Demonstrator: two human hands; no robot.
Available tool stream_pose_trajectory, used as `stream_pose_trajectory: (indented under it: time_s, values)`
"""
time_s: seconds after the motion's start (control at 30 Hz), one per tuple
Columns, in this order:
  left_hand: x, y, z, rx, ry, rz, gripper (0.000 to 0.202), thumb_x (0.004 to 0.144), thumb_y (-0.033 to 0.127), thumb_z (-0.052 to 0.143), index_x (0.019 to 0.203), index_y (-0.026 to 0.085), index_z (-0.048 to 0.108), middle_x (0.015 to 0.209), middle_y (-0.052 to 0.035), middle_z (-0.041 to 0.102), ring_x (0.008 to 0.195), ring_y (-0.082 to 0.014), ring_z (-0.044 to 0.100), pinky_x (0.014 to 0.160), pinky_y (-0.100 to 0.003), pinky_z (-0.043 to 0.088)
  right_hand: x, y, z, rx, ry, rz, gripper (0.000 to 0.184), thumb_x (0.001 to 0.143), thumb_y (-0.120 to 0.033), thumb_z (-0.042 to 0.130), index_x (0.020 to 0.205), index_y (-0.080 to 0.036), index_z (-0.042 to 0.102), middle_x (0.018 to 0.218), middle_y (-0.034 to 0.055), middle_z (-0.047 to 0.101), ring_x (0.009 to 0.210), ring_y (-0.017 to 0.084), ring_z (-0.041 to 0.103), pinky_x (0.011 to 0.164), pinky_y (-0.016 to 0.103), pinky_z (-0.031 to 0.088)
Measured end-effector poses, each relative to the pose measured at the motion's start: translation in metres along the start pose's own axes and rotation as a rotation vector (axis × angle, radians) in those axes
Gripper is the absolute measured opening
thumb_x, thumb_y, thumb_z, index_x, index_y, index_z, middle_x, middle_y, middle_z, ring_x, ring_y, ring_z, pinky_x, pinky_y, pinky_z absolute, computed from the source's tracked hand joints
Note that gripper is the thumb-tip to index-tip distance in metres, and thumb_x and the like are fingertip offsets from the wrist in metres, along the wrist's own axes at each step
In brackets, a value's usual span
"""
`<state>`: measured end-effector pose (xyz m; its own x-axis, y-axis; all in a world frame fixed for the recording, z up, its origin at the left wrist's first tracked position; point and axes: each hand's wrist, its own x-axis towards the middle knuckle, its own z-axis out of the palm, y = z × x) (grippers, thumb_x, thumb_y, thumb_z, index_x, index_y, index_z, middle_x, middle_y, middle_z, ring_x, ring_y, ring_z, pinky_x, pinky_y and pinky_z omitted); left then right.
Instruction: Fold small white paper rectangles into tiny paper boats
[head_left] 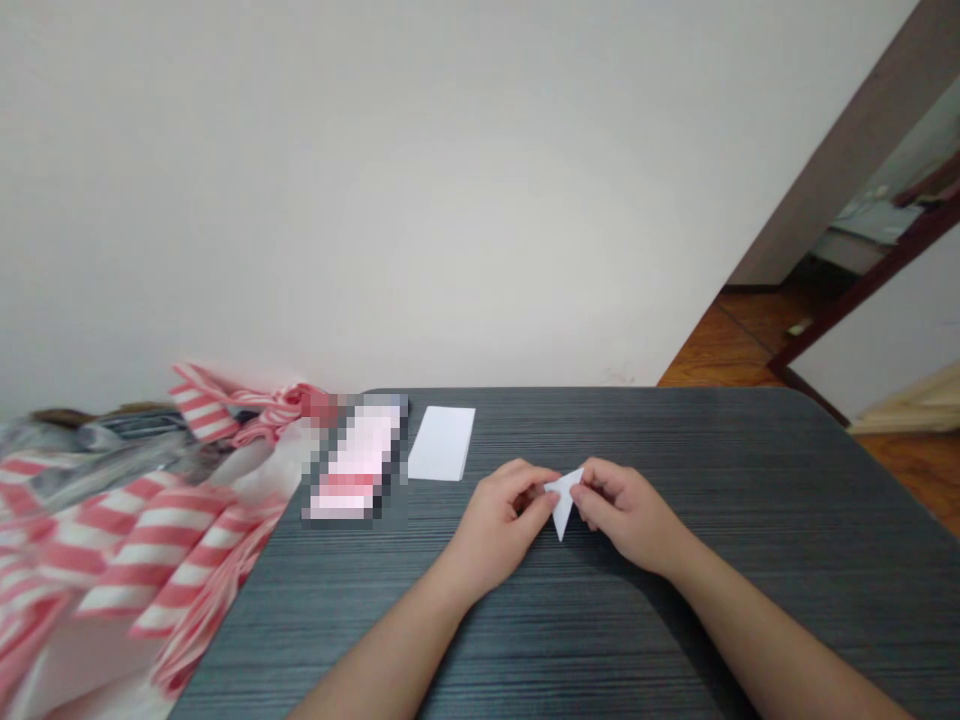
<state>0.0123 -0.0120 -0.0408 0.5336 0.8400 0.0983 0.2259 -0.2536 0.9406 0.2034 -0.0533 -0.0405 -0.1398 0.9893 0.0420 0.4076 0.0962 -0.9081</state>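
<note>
Small folded white paper point(564, 502), one point facing near, at the middle of the dark worktop point(750, 465). Left hand point(501, 530) and right hand point(636, 512) pinch its opposite sides — contact with the surface cannot be judged. Far left: white paper stack point(441, 445) — just right of a pixelated item point(356, 460).

Dark, fine-grained tabletop point(570, 650) with rounded far corners, as I view it through the remote head camera. Taking its middle as the dial's centre, I find a stack of white paper point(442, 443) at ten o'clock and, just beside it toward nine, a flat oblong item point(358, 455) that pixelation obscures.
</note>
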Motion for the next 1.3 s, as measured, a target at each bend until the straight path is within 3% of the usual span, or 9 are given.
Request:
stream_pose_trajectory:
  time_s: [0.37, 0.6, 0.87, 1.13, 1.3]
  values:
    - [-0.001, 0.006, -0.001, -0.048, -0.059, -0.017, 0.022, 0.079, 0.029, 0.070, 0.098, 0.017, 0.072, 0.084, -0.0045, 0.062, 0.070, -0.0141, 0.057, 0.063, -0.023, 0.045, 0.002, -0.002, 0.003, 0.082, -0.058, -0.001, 0.015, 0.093, -0.026, 0.055, 0.081, -0.018, 0.058, 0.063, -0.0032, 0.056, 0.057, 0.011, 0.053, 0.057, 0.022, 0.042]
    - [-0.001, 0.002, 0.000, -0.112, -0.056, -0.066, 0.022, 0.080, 0.027, 0.069, 0.100, 0.018, 0.071, 0.081, -0.0034, 0.068, 0.069, -0.0143, 0.058, 0.064, -0.023, 0.045, 0.002, -0.001, 0.003, 0.106, -0.067, -0.016, 0.011, 0.091, -0.025, 0.057, 0.082, -0.018, 0.057, 0.065, -0.0036, 0.055, 0.058, 0.011, 0.052, 0.058, 0.022, 0.042]
    - [0.000, 0.002, 0.001, -0.188, -0.078, -0.095, 0.021, 0.082, 0.028, 0.068, 0.099, 0.016, 0.069, 0.076, -0.0019, 0.065, 0.066, -0.0129, 0.055, 0.061, -0.022, 0.044, 0.001, -0.003, 0.003, 0.074, -0.048, -0.014, 0.015, 0.092, -0.028, 0.056, 0.081, -0.018, 0.057, 0.064, -0.0031, 0.056, 0.057, 0.011, 0.053, 0.057, 0.023, 0.043]
    - [0.000, -0.002, 0.002, -0.236, -0.047, -0.125, 0.026, 0.084, 0.035, 0.066, 0.102, 0.016, 0.069, 0.078, -0.0036, 0.066, 0.068, -0.0147, 0.058, 0.064, -0.024, 0.046, -0.002, 0.006, 0.005, -0.009, 0.083, -0.073, 0.011, 0.094, -0.030, 0.053, 0.097, -0.020, 0.059, 0.073, 0.0008, 0.064, 0.062, 0.014, 0.058, 0.060, 0.025, 0.047]
    - [0.000, -0.006, 0.003, -0.239, -0.029, -0.121, 0.027, 0.081, 0.032, 0.069, 0.103, 0.015, 0.067, 0.080, -0.0036, 0.066, 0.070, -0.0149, 0.058, 0.065, -0.025, 0.047, -0.003, 0.000, 0.006, -0.057, 0.026, -0.141, 0.011, 0.093, -0.024, 0.054, 0.102, -0.020, 0.058, 0.079, 0.0023, 0.066, 0.068, 0.015, 0.061, 0.064, 0.026, 0.047]
